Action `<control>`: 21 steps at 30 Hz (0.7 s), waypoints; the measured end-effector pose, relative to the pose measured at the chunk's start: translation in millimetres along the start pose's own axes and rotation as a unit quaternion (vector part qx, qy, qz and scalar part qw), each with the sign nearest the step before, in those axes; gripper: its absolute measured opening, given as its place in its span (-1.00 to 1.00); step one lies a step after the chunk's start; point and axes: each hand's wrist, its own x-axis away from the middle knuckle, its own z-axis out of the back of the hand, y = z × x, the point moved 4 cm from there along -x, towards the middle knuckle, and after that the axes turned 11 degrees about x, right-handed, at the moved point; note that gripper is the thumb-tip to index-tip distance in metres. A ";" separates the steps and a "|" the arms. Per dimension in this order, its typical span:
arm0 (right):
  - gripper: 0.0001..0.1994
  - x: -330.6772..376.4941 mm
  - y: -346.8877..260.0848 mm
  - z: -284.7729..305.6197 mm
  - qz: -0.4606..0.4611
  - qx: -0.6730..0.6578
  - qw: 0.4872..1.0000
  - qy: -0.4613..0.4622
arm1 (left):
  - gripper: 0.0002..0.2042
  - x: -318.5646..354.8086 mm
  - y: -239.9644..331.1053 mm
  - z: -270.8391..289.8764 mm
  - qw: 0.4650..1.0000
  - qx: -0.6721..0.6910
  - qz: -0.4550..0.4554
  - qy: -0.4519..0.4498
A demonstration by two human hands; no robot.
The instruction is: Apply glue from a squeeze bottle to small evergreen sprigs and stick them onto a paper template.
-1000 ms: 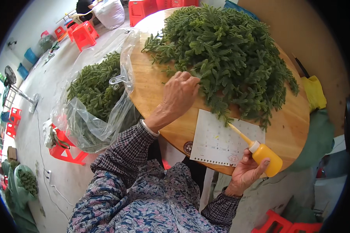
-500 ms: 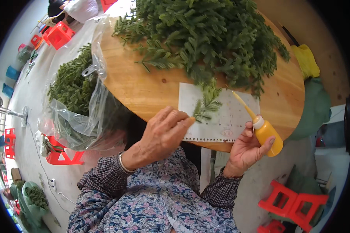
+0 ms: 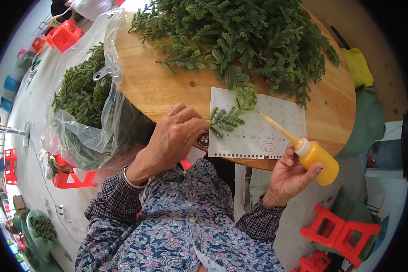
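Note:
My left hand (image 3: pixel 170 136) pinches the stem end of a small green artificial fir sprig (image 3: pixel 226 121) between thumb and fingers. The sprig points away to the right, over a white calendar sheet (image 3: pixel 281 119) that lies on the round wooden table (image 3: pixel 167 93). Its far tips are a lighter green. In my right hand (image 3: pixel 288 179) a squeeze bottle (image 3: pixel 319 164) with yellow contents is held tilted, its long thin nozzle aimed at the sprig. A small gap seems to part the nozzle tip from the needles. Beyond the sheet lies a big heap of fir branches (image 3: pixel 240 41).
Left of the table, a clear plastic bag (image 3: pixel 93 145) bulges with more green sprigs (image 3: pixel 84 95). Red plastic stools (image 3: pixel 342 231) stand at lower right, others at far left. A yellow cloth (image 3: pixel 358 68) hangs beyond the table's right edge.
My left hand has drawn the sprig leftward and turned it flatter. The bottle's nozzle tip has shifted left and a little nearer to me.

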 end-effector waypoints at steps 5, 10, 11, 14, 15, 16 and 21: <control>-0.45 -22.9 6.3 17.6 -0.009 0.014 1.000 0.018 | -0.89 -13.2 7.5 -35.0 1.000 -0.008 0.018 -0.016; -0.47 -49.6 17.5 32.7 -0.033 0.000 0.999 0.041 | -0.89 -31.2 20.3 -100.5 0.999 0.031 -0.028 -0.007; -0.48 -56.8 20.8 36.8 -0.039 0.003 0.998 0.047 | -0.89 -35.4 20.5 -113.8 0.998 0.050 -0.014 -0.023; -0.48 -78.5 24.3 51.9 -0.048 0.012 0.997 0.059 | -0.87 -51.7 15.2 -140.6 0.996 0.080 -0.019 -0.033; -0.49 -85.6 22.7 56.8 -0.045 0.003 0.997 0.058 | -0.86 -60.6 10.4 -143.6 0.996 0.074 -0.052 -0.010; -0.50 -88.3 21.8 60.9 -0.041 -0.008 0.997 0.062 | -0.86 -70.9 0.8 -144.6 0.995 0.078 -0.052 -0.015; -0.51 -107.0 17.8 80.4 -0.035 -0.038 0.997 0.058 | -0.76 -118.2 -36.8 -147.2 0.990 0.003 -0.143 0.001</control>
